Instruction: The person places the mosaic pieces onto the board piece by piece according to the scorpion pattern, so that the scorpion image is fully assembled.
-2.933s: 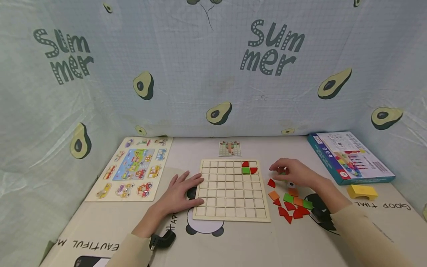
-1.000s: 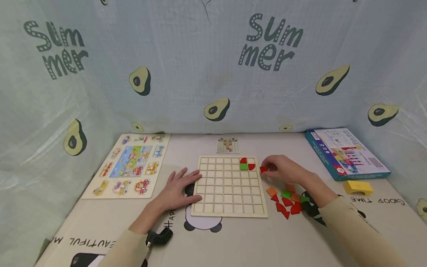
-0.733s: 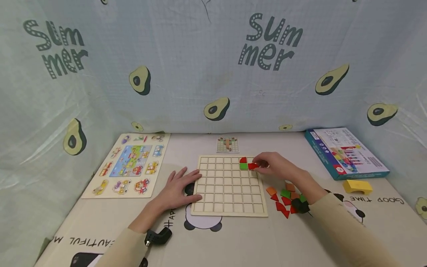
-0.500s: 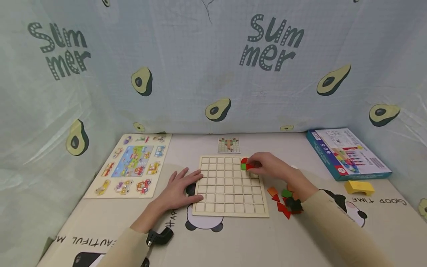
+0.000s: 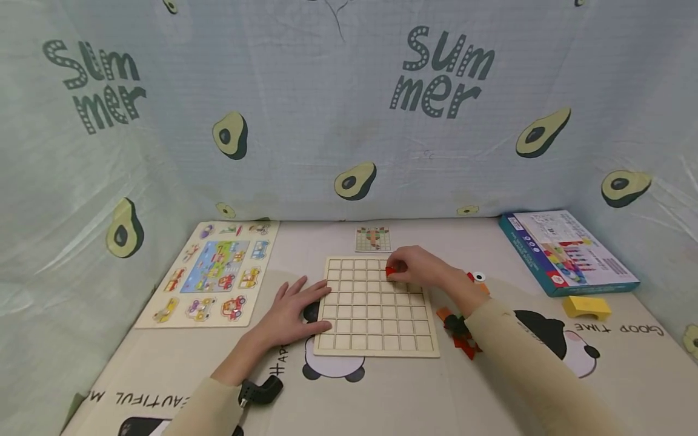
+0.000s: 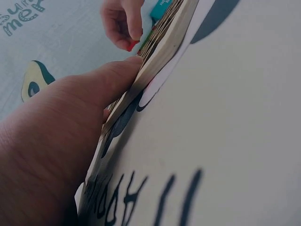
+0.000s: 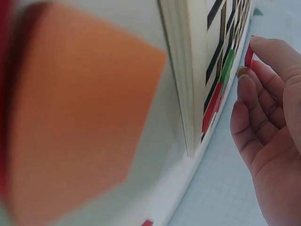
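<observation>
A wooden grid board (image 5: 376, 327) lies on the table, and my left hand (image 5: 289, 313) rests on its left edge with the fingers spread. In the left wrist view my thumb (image 6: 110, 75) touches the board's edge. My right hand (image 5: 420, 266) is over the upper right part of the grid. Between thumb and fingertips it pinches a small red piece (image 7: 249, 52), held above the board. A green square (image 7: 227, 68) and a red piece (image 7: 212, 106) sit in the grid in the right wrist view; the right hand hides them in the head view.
A small pattern card (image 5: 373, 239) lies behind the board. Loose red pieces (image 5: 465, 347) and an orange piece (image 7: 89, 108) lie to the right, partly under my right arm. A picture puzzle (image 5: 215, 266), a boxed set (image 5: 567, 251) and a yellow arch block (image 5: 586, 307) stand around.
My right hand has carried the red piece leftward from beside the board to over the grid's upper right part. My left hand has stayed on the board's left edge.
</observation>
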Action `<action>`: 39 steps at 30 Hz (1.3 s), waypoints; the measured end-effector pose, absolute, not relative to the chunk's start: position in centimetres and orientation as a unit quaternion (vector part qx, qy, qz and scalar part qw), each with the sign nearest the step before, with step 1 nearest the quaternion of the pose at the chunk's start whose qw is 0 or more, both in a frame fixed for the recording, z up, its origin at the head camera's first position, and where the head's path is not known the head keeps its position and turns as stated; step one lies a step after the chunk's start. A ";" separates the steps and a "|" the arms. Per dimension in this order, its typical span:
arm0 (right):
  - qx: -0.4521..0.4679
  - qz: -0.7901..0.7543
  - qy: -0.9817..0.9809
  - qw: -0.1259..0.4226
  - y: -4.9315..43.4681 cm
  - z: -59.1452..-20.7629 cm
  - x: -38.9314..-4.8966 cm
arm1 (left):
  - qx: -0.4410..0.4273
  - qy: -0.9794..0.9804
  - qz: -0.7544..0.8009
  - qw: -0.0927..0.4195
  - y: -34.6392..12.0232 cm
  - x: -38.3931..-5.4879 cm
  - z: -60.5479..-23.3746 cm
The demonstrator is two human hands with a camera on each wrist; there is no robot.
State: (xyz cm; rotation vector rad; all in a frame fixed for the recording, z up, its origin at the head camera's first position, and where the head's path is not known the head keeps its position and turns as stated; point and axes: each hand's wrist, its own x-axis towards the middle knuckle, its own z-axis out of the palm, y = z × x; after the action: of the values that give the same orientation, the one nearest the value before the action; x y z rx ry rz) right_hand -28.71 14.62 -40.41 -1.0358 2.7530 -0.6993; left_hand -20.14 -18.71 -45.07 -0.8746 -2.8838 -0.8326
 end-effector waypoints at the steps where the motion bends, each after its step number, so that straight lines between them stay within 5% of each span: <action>1: -0.340 -0.230 0.910 0.062 14.5 -40.5 -28.8 | -0.280 -0.922 -0.267 0.007 -18.7 -20.1 -45.1; 39: -0.282 -0.227 0.929 0.077 14.4 -39.2 -27.5 | -0.283 -0.922 -0.265 0.002 -18.7 -20.3 -44.9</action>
State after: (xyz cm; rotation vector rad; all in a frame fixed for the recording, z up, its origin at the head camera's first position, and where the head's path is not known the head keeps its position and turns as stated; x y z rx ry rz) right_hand -27.50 14.43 -39.21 -0.8440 2.7839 -0.6791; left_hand -20.33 -18.68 -44.92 -0.8885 -2.8925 -0.8303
